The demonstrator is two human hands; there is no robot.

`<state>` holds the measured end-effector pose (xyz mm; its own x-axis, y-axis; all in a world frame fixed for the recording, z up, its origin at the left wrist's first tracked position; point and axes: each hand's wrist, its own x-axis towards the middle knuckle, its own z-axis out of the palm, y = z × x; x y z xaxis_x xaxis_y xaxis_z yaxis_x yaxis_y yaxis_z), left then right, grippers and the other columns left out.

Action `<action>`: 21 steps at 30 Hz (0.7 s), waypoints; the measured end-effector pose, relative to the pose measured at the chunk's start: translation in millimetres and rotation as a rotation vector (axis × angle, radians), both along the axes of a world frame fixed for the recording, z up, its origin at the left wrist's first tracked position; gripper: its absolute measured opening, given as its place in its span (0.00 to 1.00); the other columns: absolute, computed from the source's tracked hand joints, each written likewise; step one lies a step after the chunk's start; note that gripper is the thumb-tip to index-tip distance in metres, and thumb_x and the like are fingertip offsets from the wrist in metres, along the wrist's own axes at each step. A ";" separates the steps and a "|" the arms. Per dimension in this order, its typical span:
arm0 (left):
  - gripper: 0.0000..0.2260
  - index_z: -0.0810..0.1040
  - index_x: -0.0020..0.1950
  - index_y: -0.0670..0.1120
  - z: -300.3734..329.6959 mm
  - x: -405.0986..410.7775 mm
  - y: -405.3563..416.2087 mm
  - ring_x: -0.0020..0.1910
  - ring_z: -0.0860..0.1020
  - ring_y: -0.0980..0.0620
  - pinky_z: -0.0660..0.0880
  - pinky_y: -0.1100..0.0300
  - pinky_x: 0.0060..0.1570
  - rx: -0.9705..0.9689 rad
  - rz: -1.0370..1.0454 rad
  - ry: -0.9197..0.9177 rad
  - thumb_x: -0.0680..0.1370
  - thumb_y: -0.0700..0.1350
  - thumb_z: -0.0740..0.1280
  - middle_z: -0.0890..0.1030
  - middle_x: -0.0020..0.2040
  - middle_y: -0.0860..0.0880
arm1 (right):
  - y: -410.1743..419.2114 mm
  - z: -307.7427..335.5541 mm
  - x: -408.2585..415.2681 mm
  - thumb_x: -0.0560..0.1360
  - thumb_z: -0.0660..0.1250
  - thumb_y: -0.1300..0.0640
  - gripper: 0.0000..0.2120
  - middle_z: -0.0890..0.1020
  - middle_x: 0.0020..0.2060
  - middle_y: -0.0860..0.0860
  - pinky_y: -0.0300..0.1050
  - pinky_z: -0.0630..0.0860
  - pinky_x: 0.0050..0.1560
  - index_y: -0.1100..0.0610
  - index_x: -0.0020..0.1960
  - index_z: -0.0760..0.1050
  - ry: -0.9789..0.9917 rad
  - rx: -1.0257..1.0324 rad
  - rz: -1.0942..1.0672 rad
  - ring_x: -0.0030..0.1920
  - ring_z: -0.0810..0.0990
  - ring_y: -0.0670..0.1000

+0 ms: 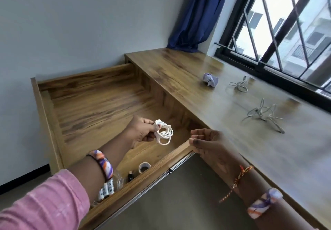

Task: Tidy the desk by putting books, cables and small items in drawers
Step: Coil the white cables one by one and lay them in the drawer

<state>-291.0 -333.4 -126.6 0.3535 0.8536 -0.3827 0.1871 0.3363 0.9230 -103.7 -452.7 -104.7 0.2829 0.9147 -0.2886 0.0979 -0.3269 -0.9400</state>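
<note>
My left hand (140, 131) grips a coiled white cable (163, 133) and holds it above the open wooden drawer (100, 104). My right hand (206, 142) hovers beside the drawer's side wall, fingers curled loosely apart with nothing in them. Inside the drawer near the front lie a roll of tape (144, 167), a small black adapter (130, 177) and several batteries (107, 189). On the desk top (268, 149) rest a grey tangled cable (263, 115), a smaller white cable (239, 84) and a crumpled purple wrapper (210, 79).
A window with a black grille (279, 32) runs along the desk's far edge. A blue curtain (195, 14) hangs at the corner. The grey wall (71, 23) stands behind the drawer, and grey floor (179, 199) shows under it.
</note>
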 end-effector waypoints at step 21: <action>0.06 0.75 0.37 0.41 -98.0 146.7 36.2 0.15 0.72 0.56 0.65 0.70 0.16 -0.182 0.058 0.472 0.72 0.34 0.69 0.76 0.22 0.48 | 16.6 -74.7 178.6 0.73 0.52 0.45 0.14 0.83 0.32 0.53 0.43 0.61 0.28 0.51 0.45 0.72 -1.318 0.167 0.139 0.32 0.80 0.60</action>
